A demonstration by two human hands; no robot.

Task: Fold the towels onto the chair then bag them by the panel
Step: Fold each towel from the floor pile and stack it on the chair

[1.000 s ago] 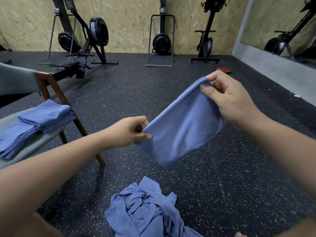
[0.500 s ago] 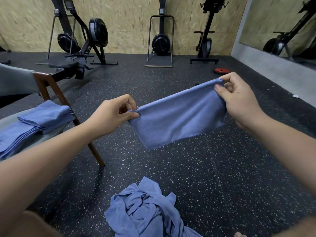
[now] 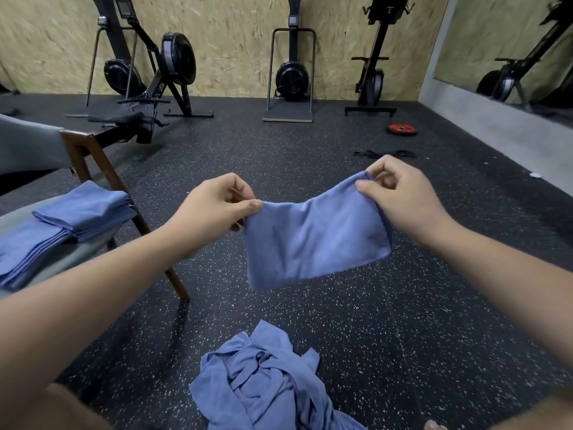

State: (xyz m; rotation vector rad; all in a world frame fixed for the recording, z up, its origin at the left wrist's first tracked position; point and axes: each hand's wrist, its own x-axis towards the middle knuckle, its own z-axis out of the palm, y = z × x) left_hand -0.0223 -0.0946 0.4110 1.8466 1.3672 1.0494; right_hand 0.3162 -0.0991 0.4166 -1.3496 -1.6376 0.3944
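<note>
A blue towel [image 3: 313, 240], folded over, hangs in the air between my hands. My left hand [image 3: 214, 209] pinches its upper left corner and my right hand [image 3: 400, 193] pinches its upper right corner. Below, a crumpled heap of blue towels [image 3: 263, 383] lies on the floor. On the left a wooden chair [image 3: 90, 156] with a grey seat carries two stacks of folded blue towels [image 3: 83, 209]. No bag is in view.
Rowing machines [image 3: 155, 76] and other exercise machines [image 3: 291, 72] stand along the chipboard wall at the back. A red weight plate [image 3: 401, 129] and a black band [image 3: 384, 154] lie on the speckled rubber floor. A mirror panel [image 3: 511, 48] lines the right wall.
My left hand rose and my right hand came down, bringing the towel from a steep slant to nearly level. Both hands then drew a little closer together.
</note>
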